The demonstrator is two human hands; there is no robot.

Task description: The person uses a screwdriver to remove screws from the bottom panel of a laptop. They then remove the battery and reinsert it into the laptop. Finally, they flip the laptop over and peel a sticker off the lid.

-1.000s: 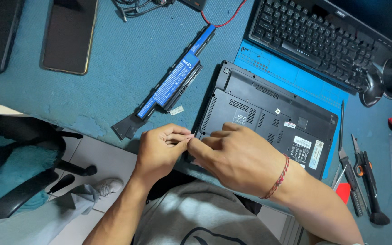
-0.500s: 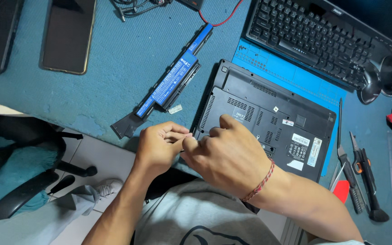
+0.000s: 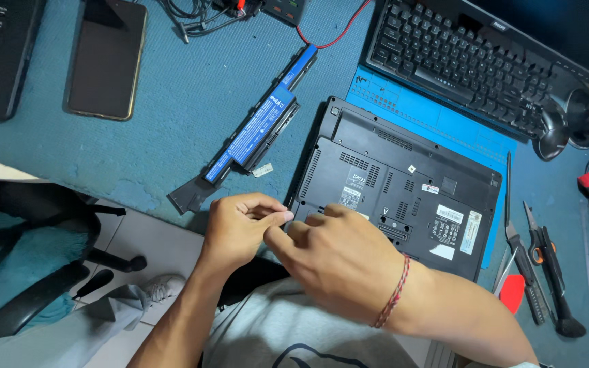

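Right hand [image 3: 339, 262] overlaps laptop's [image 3: 403, 187] near edge.

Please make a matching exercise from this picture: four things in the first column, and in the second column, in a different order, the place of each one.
Things:
1. phone
2. battery pack
3. keyboard
4. laptop

Places:
a. upside down, at the near table edge, under both hands
b. top right, beyond the blue mat
c. top left, screen dark, lying flat
d. lying diagonally, to the left of the laptop

Pairs: 1-c, 2-d, 3-b, 4-a

The left hand and right hand meet at the laptop's near left corner.
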